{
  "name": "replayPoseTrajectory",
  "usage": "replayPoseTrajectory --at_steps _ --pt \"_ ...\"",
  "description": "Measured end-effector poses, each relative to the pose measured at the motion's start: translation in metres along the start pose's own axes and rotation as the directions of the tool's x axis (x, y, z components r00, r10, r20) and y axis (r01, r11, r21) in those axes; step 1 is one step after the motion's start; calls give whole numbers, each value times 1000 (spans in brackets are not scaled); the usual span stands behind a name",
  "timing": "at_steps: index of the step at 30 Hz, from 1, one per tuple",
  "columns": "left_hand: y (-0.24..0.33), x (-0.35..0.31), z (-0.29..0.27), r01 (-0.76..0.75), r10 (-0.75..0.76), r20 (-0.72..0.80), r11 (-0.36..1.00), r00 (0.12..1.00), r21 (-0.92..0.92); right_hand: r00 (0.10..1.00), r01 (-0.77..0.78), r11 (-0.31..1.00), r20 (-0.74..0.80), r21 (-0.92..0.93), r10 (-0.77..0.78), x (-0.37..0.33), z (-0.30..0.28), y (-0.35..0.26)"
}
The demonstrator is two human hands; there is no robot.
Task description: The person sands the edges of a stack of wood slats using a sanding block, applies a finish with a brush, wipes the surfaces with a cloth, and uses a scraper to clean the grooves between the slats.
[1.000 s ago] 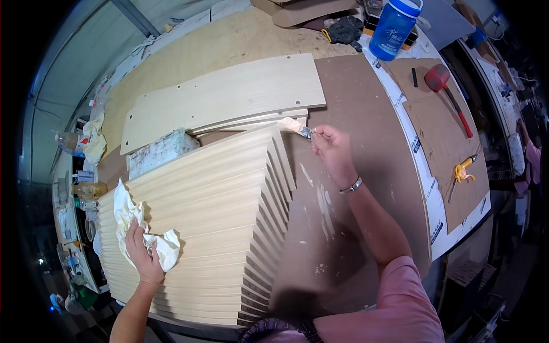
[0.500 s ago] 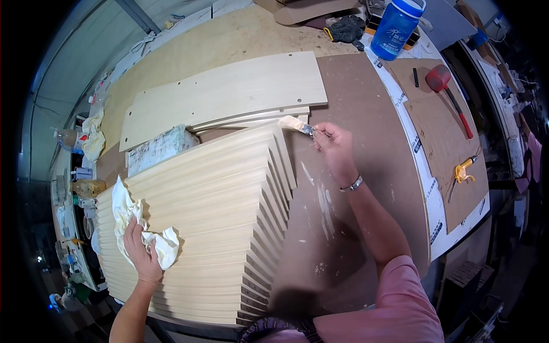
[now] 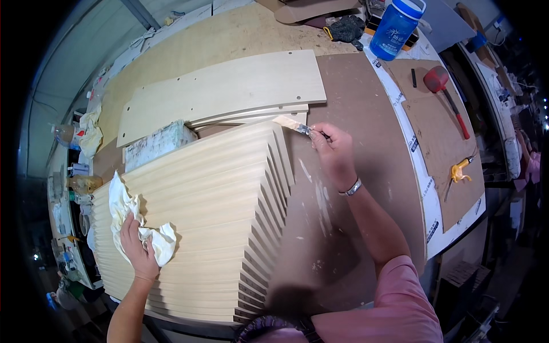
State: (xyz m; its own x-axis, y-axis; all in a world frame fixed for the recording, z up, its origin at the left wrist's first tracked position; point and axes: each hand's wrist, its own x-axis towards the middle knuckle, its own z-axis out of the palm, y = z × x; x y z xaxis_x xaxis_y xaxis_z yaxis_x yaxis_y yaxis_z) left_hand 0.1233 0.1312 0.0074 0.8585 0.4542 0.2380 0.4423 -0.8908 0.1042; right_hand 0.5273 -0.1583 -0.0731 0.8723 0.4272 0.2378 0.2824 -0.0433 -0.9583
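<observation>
My right hand [image 3: 333, 150] pinches the handle of a putty knife [image 3: 293, 124], its blade coated with pale beige filler. The blade tip lies over the far right corner of a row of light wooden boards [image 3: 200, 183], which overlap like steps across the bench. My left hand [image 3: 139, 244] is on the left part of these boards, fingers pressed round a crumpled white cloth [image 3: 162, 243]. Whether the blade touches the wood I cannot tell.
Wide drilled panels [image 3: 229, 86] lie behind the boards, beside a stained white block [image 3: 160, 146]. To the right, a red-headed mallet [image 3: 437, 79] and a yellow-handled tool [image 3: 461, 170] rest on cardboard. A blue bottle [image 3: 394, 31] and dark glove [image 3: 346, 30] are at the back.
My right hand has turned slightly, and the putty knife's blade has moved a little left over the board corner. The left hand stays on the cloth.
</observation>
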Motion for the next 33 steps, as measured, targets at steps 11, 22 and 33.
replayPoseTrajectory --at_steps 11,22,33 --pt "5 3 -3 -11 11 -4 1000 1000 -4 997 30 983 -63 -181 -42 -2 -4 -17" --pt "4 3 -3 -8 8 -5 1000 1000 4 994 -44 984 -108 -172 25 -1 -7 -21" --pt "6 5 -3 -15 15 -15 1000 1000 3 997 55 986 -48 -157 -63 1 -12 -8"
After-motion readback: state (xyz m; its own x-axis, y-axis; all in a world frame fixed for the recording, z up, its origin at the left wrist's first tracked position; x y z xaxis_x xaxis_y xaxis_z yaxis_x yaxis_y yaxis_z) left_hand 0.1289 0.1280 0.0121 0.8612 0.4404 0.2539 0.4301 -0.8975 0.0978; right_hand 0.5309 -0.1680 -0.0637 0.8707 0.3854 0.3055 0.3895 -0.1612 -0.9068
